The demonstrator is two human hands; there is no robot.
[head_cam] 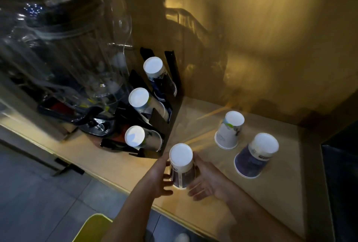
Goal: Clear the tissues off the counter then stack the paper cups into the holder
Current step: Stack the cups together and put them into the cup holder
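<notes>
Both hands, left (pixel 157 178), right (pixel 206 180), cupped around upturned cup (pixel 181 166) near counter (pixel 197 212) edge, holder (pixel 155 121) just behind, bare counter right.

Drinks counter (pixel 193 208): cup holder (pixel 172 94), clear dispenser (pixel 64 47) (café-like).

We see 3 white-bottomed cups (pixel 153 65) in the black holder (pixel 172 67); at 4 o'clock, 1 navy cup (pixel 251 162), 1 white cup (pixel 228 133), on the tan counter (pixel 193 123).
</notes>
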